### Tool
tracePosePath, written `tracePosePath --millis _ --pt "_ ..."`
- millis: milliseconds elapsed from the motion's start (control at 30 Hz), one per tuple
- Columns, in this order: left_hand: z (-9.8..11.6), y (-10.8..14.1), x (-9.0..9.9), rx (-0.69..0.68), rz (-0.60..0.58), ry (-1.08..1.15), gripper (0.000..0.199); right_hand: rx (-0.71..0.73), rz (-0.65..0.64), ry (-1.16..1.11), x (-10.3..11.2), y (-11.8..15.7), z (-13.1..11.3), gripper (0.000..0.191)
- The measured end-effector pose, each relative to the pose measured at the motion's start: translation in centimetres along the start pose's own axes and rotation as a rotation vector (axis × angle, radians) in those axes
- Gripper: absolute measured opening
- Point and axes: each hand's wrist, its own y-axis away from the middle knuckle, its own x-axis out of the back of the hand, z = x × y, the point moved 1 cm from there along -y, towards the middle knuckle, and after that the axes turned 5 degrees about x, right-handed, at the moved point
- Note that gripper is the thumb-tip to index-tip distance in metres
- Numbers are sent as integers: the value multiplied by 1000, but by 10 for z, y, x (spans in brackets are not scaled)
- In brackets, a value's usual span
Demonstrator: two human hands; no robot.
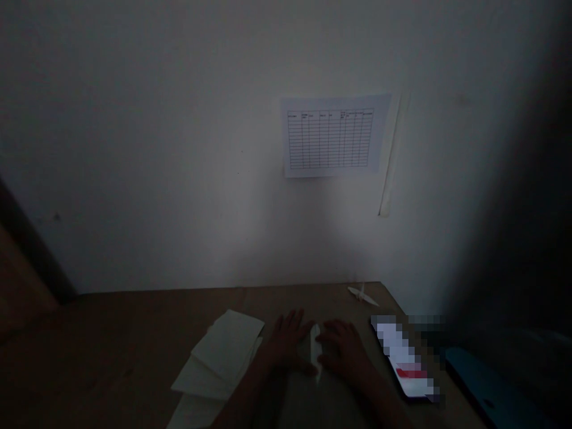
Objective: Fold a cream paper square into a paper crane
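Observation:
A narrow folded piece of white paper (315, 351) lies on the brown table (134, 333), between my two hands. My left hand (290, 342) rests at its left side, fingers spread, with the thumb touching the paper's lower part. From the right, my right hand (342, 345) touches the paper's edge with its fingertips, its fingers apart. Neither hand is closed round the paper. Left of my left hand lie several loose sheets of pale paper (223, 351), overlapping one another. The scene is dim, so fine folds do not show.
A small folded paper figure (363, 295) sits near the table's back right corner. Right of my right hand lies a lit phone (404, 363), partly pixelated. A blue object (487, 381) is beyond it. A printed table sheet (330, 140) hangs on the wall.

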Motion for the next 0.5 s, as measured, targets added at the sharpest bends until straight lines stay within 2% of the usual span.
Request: tracePosePath --millis 100,500 --pt "2 1 1 9 12 4 121 -48 27 56 -2 -3 -2 34" --pt "-3 3 -6 -19 64 10 119 -178 68 203 -11 -22 -1 37"
